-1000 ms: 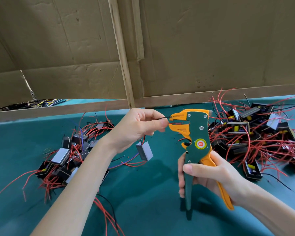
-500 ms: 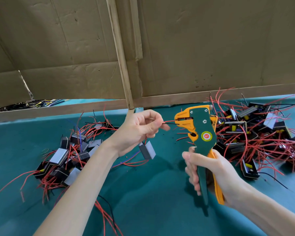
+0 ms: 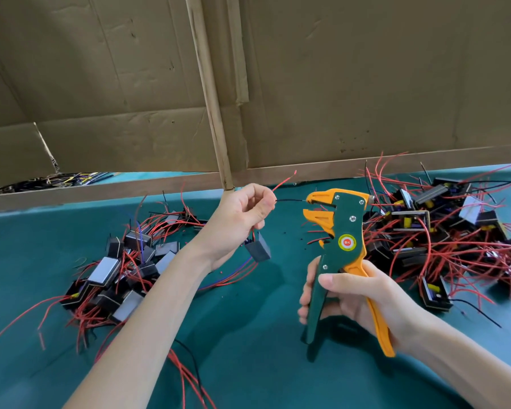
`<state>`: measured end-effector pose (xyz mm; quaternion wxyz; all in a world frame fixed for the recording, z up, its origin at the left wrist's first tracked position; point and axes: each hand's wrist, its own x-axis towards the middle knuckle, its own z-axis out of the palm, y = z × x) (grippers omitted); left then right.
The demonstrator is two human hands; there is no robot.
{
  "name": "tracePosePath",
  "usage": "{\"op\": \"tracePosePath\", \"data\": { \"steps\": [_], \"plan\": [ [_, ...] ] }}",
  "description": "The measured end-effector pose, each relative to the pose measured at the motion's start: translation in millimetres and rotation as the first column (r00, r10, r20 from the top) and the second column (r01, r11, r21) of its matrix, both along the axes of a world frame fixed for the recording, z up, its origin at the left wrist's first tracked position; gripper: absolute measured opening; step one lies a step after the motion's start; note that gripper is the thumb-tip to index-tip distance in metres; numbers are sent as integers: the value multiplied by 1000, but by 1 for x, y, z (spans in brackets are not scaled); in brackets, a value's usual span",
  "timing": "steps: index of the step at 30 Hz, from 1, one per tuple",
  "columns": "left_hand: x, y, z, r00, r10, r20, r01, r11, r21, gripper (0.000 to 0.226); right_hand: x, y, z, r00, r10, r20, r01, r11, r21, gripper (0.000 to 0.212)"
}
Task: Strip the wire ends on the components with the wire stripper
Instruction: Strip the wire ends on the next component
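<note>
One end probably stripped: right hand (image 3: 363, 296) holding wire stripper (image 3: 347, 228) let jaws reopen, my left hand (image 3: 239, 219) still pinched black wire (image 3: 289, 200).

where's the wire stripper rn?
Head view, right of centre: wire stripper upright in the right hand, its head at the black wire that the left hand pinches, a component pile to its right.

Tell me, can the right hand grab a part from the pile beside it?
Probably not yet. The pile lies close with nothing in between, but the right hand is full: it holds the stripper.
</note>
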<state>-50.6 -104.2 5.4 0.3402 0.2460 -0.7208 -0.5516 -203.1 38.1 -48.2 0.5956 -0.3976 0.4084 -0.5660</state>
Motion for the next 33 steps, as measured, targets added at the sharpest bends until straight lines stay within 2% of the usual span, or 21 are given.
{"op": "tracePosePath", "data": {
  "steps": [5, 9, 16, 19, 28, 33],
  "plan": [
    [-3, 7, 3, 997, -71, -31, 71, 997, 3, 9, 1, 0, 0, 1000, 26, -17, -26, 999, -26, 22],
    [-3, 10, 5, 990, -132, -44, 133, 991, 15, 10, 2, 2, 3, 1000, 5, 5, -5, 999, -43, 11],
    [-3, 13, 7, 991, -120, -51, 123, 991, 48, 14, 2, 4, 5, 1000, 11, 5, -11, 998, -57, 10],
    [-2, 13, 8, 992, -115, -47, 118, 991, 61, 9, 3, 4, 4, 1000, 30, 9, -29, 998, -50, 19],
    [1, 12, 9, 988, -152, 42, 149, 987, 59, 8, 1, 4, 3, 998, 61, -21, -62, 997, -45, 20],
    [4, 11, 12, 981, -170, 89, 166, 985, 52, 10, 1, 6, 3, 996, 53, -68, -56, 998, -42, 9]
  ]
}}
